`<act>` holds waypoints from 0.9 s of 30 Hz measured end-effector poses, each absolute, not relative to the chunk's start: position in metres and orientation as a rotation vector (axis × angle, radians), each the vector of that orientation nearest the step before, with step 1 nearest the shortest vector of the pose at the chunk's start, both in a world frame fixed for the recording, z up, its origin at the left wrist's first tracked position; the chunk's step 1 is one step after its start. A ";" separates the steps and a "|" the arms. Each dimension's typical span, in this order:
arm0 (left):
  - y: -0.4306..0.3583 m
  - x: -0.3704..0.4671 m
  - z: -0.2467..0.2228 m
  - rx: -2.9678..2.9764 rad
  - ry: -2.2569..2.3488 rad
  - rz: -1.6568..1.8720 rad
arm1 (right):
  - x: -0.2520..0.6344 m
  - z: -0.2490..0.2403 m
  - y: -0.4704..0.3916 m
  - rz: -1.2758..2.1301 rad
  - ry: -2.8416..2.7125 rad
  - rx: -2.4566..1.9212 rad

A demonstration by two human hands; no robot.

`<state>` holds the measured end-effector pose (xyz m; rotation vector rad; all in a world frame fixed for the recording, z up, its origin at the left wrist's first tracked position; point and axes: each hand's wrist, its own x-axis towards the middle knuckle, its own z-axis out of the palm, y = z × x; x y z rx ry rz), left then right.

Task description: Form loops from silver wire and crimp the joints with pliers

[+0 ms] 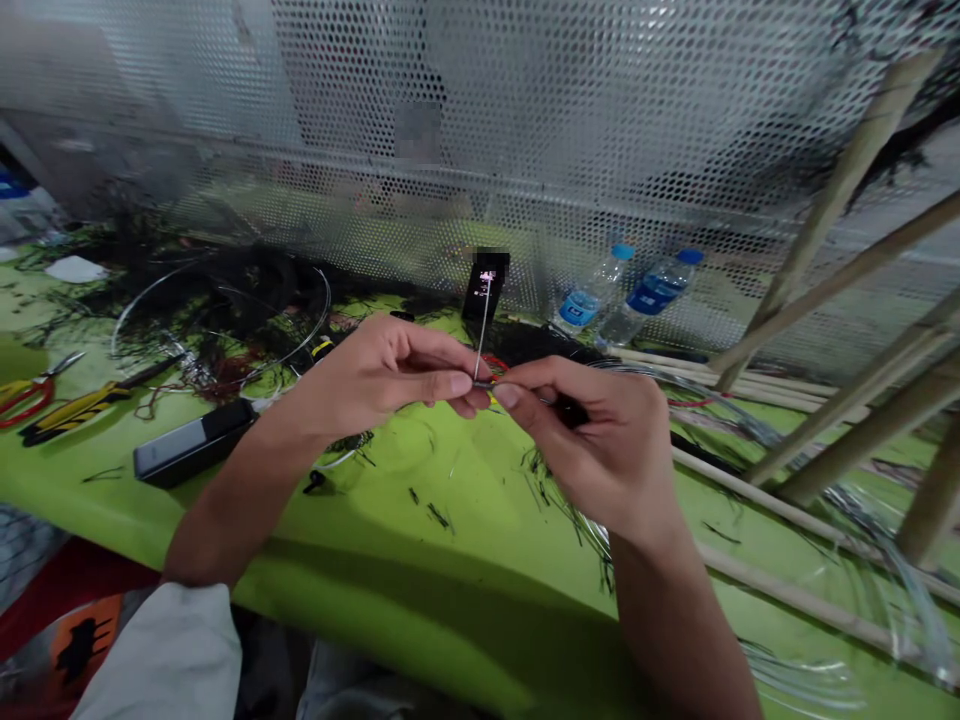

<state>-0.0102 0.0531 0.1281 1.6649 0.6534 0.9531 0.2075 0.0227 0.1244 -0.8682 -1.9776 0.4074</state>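
Above the green table, both hands meet near the middle of the view. Thumb and fingers of my left hand are pinched at the foot of a thin pale wire, which stands nearly upright, leaning slightly right at the top. A short dark strip runs sideways between the two sets of fingertips. My right hand pinches the right end of this strip between thumb and forefinger, its other fingers curled. A bit of red and yellow shows beside the fingertips, too small to make out.
Pliers with yellow handles and a grey-black power bank lie left on the green table. Behind stand a phone, two water bottles and a perforated metal panel. Wooden poles lean at right.
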 end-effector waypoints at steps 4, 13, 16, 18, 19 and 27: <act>0.050 -0.006 0.125 1.763 0.663 1.130 | 0.206 0.123 0.021 0.497 -1.904 -0.892; 0.070 -0.008 0.104 2.681 0.338 1.727 | 0.211 0.122 0.027 0.502 -1.849 -0.921; 0.069 -0.013 0.110 2.282 0.444 1.263 | 0.214 0.123 0.030 0.431 -1.968 -0.880; 0.068 -0.016 0.115 1.910 0.467 0.966 | 0.215 0.124 0.030 0.394 -2.042 -0.827; 0.069 -0.016 0.117 1.775 0.472 0.857 | 0.215 0.124 0.030 0.379 -2.074 -0.804; 0.076 -0.014 0.114 1.766 0.398 0.528 | 0.212 0.128 0.021 0.386 -2.153 -0.790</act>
